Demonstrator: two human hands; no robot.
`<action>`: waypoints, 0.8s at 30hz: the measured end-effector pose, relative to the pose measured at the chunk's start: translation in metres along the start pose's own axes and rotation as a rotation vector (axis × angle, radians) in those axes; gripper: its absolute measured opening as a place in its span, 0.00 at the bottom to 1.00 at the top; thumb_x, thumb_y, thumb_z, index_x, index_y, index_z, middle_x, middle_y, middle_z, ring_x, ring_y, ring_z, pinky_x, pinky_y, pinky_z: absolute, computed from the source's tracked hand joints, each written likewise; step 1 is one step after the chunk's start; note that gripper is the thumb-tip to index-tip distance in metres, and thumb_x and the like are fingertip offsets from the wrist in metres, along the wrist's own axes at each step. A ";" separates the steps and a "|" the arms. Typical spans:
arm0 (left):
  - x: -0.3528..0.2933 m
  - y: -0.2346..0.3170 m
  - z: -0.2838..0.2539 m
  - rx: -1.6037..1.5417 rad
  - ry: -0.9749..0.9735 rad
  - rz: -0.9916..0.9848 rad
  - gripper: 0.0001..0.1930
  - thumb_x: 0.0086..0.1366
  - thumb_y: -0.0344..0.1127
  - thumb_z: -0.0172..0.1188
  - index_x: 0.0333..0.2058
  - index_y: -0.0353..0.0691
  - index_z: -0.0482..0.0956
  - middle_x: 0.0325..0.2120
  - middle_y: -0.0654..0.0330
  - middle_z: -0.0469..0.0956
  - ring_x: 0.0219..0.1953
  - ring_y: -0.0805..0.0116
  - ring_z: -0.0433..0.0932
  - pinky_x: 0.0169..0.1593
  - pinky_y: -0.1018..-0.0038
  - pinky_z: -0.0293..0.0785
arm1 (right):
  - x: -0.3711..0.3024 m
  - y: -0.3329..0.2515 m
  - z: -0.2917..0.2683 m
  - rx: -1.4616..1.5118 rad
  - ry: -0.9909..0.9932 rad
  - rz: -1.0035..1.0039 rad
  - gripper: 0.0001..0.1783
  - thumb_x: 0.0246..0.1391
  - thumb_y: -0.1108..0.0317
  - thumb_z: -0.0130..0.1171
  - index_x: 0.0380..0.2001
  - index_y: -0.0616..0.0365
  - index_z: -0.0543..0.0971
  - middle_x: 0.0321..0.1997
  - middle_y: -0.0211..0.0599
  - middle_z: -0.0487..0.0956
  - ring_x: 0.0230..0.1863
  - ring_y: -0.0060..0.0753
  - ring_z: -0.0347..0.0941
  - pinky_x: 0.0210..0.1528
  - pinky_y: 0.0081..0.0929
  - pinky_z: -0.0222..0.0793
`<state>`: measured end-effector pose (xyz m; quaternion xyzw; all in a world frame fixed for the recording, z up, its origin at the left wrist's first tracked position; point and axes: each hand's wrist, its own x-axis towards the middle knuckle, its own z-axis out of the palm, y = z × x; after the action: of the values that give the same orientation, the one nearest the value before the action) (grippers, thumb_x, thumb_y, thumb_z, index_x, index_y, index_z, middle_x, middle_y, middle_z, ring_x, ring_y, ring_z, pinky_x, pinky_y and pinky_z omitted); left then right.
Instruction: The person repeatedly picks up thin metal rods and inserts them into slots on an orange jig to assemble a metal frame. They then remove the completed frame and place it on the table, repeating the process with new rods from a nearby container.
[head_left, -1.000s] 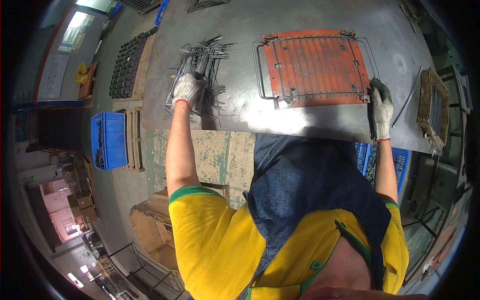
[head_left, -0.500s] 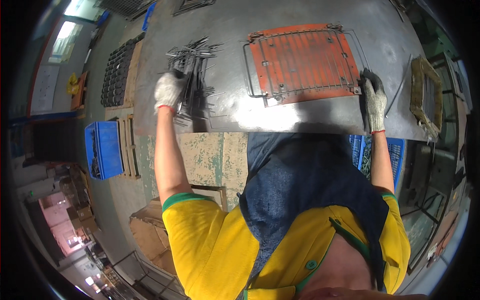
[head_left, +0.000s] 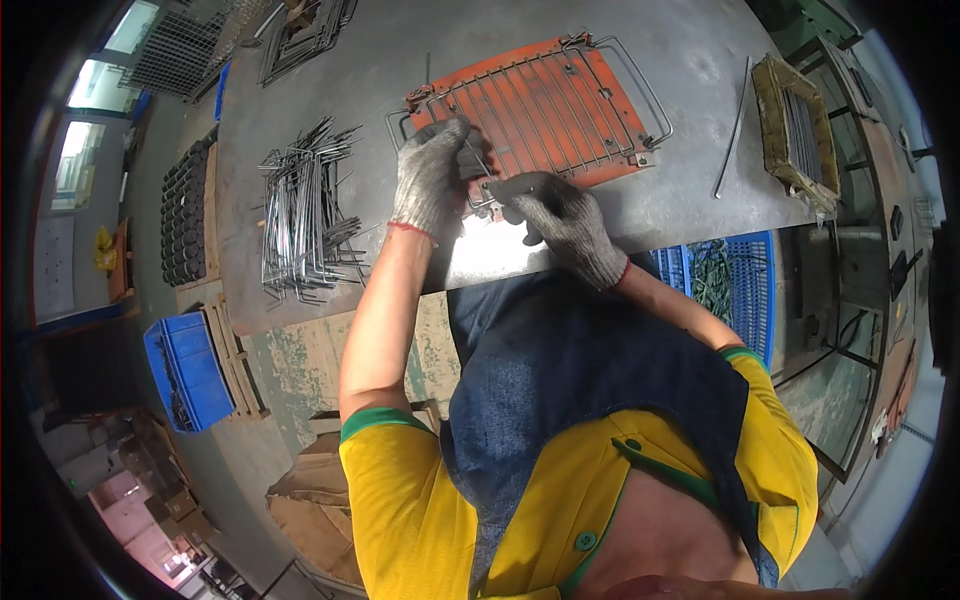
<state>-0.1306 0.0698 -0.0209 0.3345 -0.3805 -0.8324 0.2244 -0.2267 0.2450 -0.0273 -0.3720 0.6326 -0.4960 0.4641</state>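
Note:
An orange-red plate (head_left: 617, 110) lies on the metal table, bearing a grid of thin parallel wires (head_left: 530, 100). Bent wire loops (head_left: 655, 98) stick out past its ends. My left hand (head_left: 428, 178), in a grey-white knit glove, is closed at the plate's left end, pinching a thin wire rod (head_left: 483, 160). My right hand (head_left: 565, 220), gloved with dark fingers, is curled by the near left corner, fingertips close to the wire ends there; what they grip is too small to make out. A pile of bent wires (head_left: 305, 215) lies left of my left hand.
A long bent rod (head_left: 735, 130) and a worn box (head_left: 768, 130) holding rods lie at the table's right. Wire frames (head_left: 305, 45) sit at the far left. Below the table edge are a blue basket (head_left: 752, 290) and, leftward, a blue bin (head_left: 195, 375).
My left hand has come from the wire pile to the plate's left end. My right hand has moved left from the plate's right corner to its near left corner. The view has turned.

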 end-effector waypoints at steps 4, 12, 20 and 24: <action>0.013 0.004 -0.007 0.973 0.182 0.236 0.09 0.64 0.37 0.57 0.38 0.39 0.79 0.30 0.55 0.80 0.28 0.60 0.79 0.34 0.64 0.76 | 0.025 0.023 0.005 -0.511 0.049 -0.375 0.17 0.61 0.62 0.51 0.53 0.50 0.75 0.50 0.31 0.78 0.49 0.34 0.76 0.43 0.31 0.77; 0.013 -0.002 -0.022 2.015 0.069 0.910 0.15 0.65 0.44 0.52 0.43 0.43 0.80 0.44 0.54 0.78 0.49 0.54 0.75 0.56 0.59 0.62 | 0.052 0.031 0.022 -0.993 -0.126 -0.332 0.16 0.58 0.57 0.50 0.47 0.47 0.78 0.43 0.33 0.79 0.47 0.35 0.77 0.46 0.40 0.74; 0.019 0.004 -0.034 2.000 -0.125 0.954 0.15 0.62 0.42 0.53 0.44 0.41 0.76 0.43 0.57 0.75 0.51 0.60 0.72 0.57 0.55 0.60 | 0.049 0.037 0.031 -0.984 0.055 -0.628 0.15 0.55 0.56 0.53 0.44 0.44 0.79 0.34 0.33 0.81 0.36 0.37 0.79 0.37 0.38 0.74; 0.019 -0.003 -0.035 2.085 -0.042 1.084 0.16 0.61 0.45 0.54 0.44 0.43 0.75 0.42 0.59 0.75 0.49 0.61 0.72 0.54 0.58 0.62 | 0.054 0.040 0.030 -1.017 0.026 -0.611 0.15 0.56 0.54 0.53 0.43 0.46 0.79 0.33 0.34 0.80 0.34 0.36 0.80 0.33 0.38 0.74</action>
<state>-0.1184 0.0422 -0.0477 0.1369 -0.9741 0.0809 0.1606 -0.2145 0.1951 -0.0801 -0.7067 0.6608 -0.2463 0.0560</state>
